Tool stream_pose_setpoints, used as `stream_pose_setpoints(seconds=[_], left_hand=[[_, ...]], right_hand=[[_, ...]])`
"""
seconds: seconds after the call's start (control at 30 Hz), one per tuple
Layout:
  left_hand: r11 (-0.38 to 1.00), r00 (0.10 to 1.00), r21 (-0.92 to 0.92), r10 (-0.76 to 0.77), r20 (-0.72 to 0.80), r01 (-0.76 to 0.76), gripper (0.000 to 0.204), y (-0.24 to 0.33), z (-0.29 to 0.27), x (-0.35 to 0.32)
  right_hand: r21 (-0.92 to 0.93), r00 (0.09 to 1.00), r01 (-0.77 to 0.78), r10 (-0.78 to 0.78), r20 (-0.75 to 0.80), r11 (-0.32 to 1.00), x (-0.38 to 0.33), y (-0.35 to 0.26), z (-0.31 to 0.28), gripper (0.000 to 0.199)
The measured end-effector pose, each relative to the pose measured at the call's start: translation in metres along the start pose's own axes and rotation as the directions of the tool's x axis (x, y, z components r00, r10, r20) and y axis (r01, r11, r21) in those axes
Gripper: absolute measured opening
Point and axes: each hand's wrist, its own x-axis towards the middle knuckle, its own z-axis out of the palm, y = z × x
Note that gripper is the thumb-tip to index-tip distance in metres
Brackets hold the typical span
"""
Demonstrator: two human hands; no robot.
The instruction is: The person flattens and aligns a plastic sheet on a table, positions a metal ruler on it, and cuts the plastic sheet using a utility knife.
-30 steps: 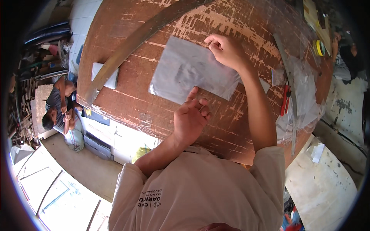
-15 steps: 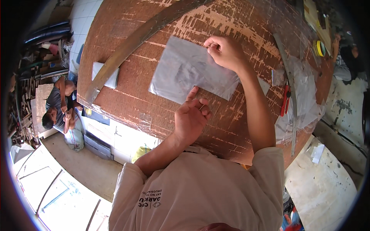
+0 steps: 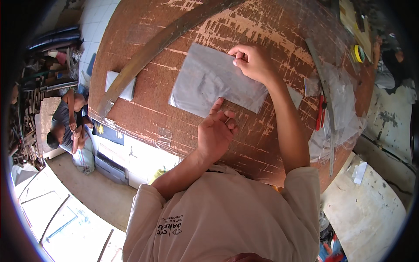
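Observation:
A greyish clear plastic sheet [image 3: 203,78], rectangular and shiny, lies flat on the worn brown wooden table [image 3: 148,91] in front of me. My right hand [image 3: 253,64] is over its far edge, fingers curled and thumb drawn in, closed at the sheet's edge; the exact grip is partly hidden. At the near edge, my left hand [image 3: 217,131] is turned palm up. Its index fingertip touches the sheet while the other fingers bend loosely, holding nothing.
A long dark metal strip [image 3: 152,48] crosses the table's left side over a folded white packet [image 3: 126,87]. To the right are a red cutter knife [image 3: 321,112], a thin metal strip [image 3: 331,126], crumpled clear plastic [image 3: 345,105] and a yellow tape roll [image 3: 358,53]. Another person [image 3: 70,118] sits at far left.
My right hand has shifted slightly left along the sheet's far edge. The left hand stays at the near edge, almost unmoved.

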Motion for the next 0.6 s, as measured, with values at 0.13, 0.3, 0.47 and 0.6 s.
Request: stream_pose_setpoints(seconds=[0.13, 0.3, 0.47, 0.6], left_hand=[[1.000, 1.000, 0.000, 0.011, -0.010, -0.011, 0.039, 0.000, 0.000, -0.001], [1.000, 1.000, 0.005, 0.003, -0.003, -0.003, 0.038, -0.001, 0.001, -0.001], [1.000, 1.000, 0.025, 0.018, 0.024, -0.019, 0.043, 0.006, -0.004, -0.010], [0.966, 0.982, 0.224, 0.094, 0.164, -0.130, 0.045, 0.025, -0.011, -0.026]], right_hand=[[0.012, 1.000, -0.004, 0.003, 0.017, 1.000, -0.001, -0.003, -0.001, 0.028], [0.022, 0.999, 0.009, -0.010, 0.039, 1.000, -0.002, 0.000, -0.005, 0.028], [0.073, 0.949, 0.186, -0.160, -0.271, 0.980, -0.036, -0.013, -0.008, 0.023], [-0.072, 0.823, 0.210, -0.216, -0.525, 0.975, -0.103, -0.027, -0.001, 0.024]])
